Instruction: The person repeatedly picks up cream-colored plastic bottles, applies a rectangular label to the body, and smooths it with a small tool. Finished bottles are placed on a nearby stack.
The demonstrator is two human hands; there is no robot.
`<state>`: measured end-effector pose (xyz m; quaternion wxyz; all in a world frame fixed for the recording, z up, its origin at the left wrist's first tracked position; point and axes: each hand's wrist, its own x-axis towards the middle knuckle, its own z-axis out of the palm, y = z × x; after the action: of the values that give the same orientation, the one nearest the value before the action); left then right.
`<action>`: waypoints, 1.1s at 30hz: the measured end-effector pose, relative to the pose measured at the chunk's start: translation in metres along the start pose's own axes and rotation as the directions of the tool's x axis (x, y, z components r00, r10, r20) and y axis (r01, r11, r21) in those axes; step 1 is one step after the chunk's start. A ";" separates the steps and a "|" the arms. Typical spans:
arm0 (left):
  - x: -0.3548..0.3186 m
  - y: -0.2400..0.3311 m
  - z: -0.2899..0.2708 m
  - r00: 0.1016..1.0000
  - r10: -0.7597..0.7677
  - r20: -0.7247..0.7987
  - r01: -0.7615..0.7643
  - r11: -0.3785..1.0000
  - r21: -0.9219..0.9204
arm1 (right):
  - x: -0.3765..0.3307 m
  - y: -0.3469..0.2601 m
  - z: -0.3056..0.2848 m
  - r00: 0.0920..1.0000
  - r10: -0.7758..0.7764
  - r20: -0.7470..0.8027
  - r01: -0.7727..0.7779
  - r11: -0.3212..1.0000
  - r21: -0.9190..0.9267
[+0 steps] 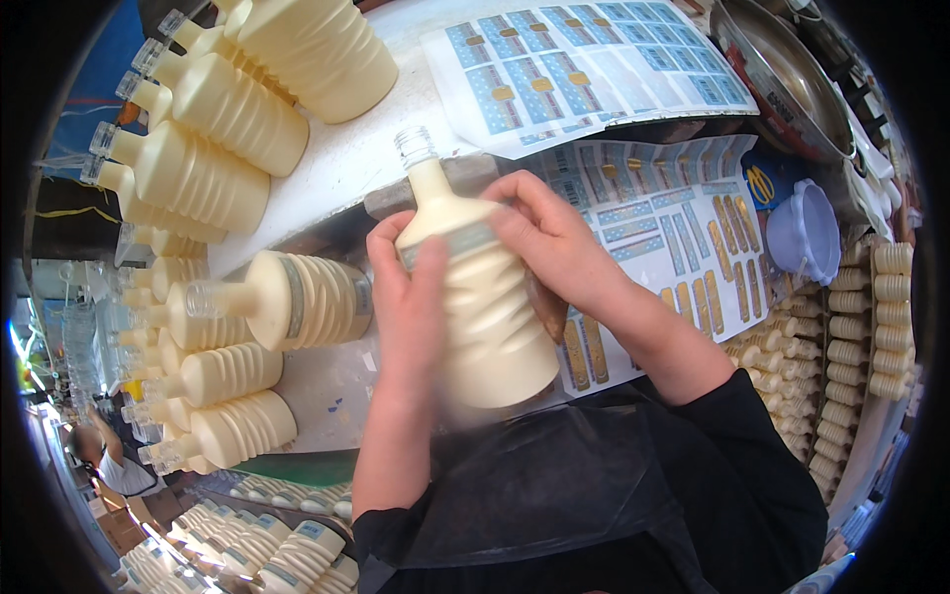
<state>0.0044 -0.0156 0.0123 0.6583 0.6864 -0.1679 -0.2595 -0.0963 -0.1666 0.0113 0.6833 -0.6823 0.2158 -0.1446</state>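
Observation:
Between my two hands a cream-coloured bottle [500, 346] with a wavy, ribbed body leans over the near edge of the work surface, its clear threaded neck pointing away from me. A grey-blue band label [467, 239] runs across its shoulder. My left hand [404, 297], slightly blurred, grips the left side, thumb lying on the band. On the other side my right hand [549, 243] is closed at the shoulder, its bent fingers at the band's right end. Another ribbed bottle [332, 302], with a similar band, lies just left of my left hand.
Printed label sheets [683, 233] lie to the right, and another sheet [633, 84] lies farther back. Rows of bottles [218, 109] fill the left side. A purple bucket [807, 233] and a metal basin [792, 59] are at the right. Another person [119, 470] is far left.

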 end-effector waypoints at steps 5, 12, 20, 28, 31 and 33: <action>0.001 -0.016 0.000 1.000 -0.018 0.005 0.018 0.976 -0.216 | -0.003 -0.006 -0.008 0.997 0.042 0.069 -0.054 0.980 0.189; -0.003 0.003 0.003 0.990 0.140 -0.011 -0.138 0.987 0.080 | -0.003 -0.011 -0.003 1.000 0.014 0.006 -0.014 0.999 -0.037; 0.002 -0.005 0.003 0.992 0.129 0.010 -0.129 0.991 0.037 | 0.002 -0.004 -0.002 0.999 0.030 0.029 -0.033 0.992 0.123; 0.002 0.000 0.007 0.996 0.090 0.015 -0.091 0.995 0.044 | 0.000 -0.004 0.003 0.998 -0.020 -0.054 0.018 0.999 -0.048; 0.002 0.000 0.007 0.996 0.085 0.011 -0.086 0.996 0.036 | 0.000 -0.003 0.002 0.998 -0.028 -0.057 0.025 0.999 -0.044; 0.002 -0.002 0.006 0.996 0.090 0.008 -0.090 0.995 0.047 | -0.001 -0.002 0.003 0.998 -0.025 -0.058 0.022 0.999 -0.045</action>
<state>0.0024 -0.0220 0.0101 0.6523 0.6927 -0.2069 -0.2278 -0.0953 -0.1639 0.0133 0.6598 -0.6952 0.2308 -0.1676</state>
